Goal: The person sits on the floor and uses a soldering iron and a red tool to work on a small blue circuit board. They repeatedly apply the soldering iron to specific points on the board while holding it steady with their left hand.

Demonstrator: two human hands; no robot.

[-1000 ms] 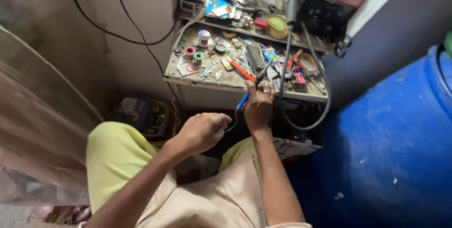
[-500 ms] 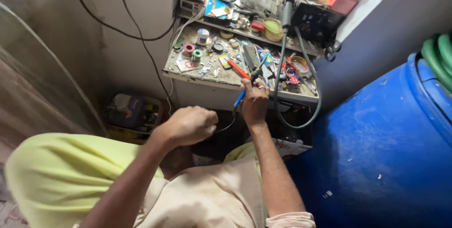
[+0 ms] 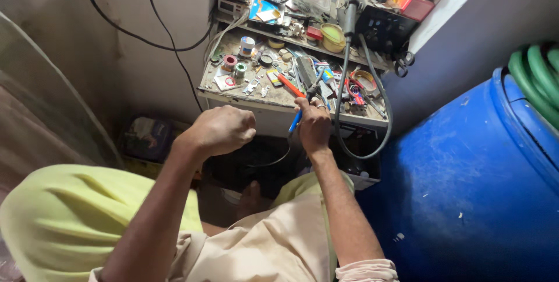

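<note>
Right hand gripping blue-handled soldering iron, tip angling up over cluttered bench. Left hand hovering fisted just left of it, apart; contents hidden.

Two hands are in view: the left hand closed in a fist, the right hand wrapped around one blue-handled tool. One blue barrel stands at the right, with one green hose coiled on top. One cluttered shelf holds at least three small spools, one yellow bowl and one pair of scissors; the smaller bits are too many to count
</note>
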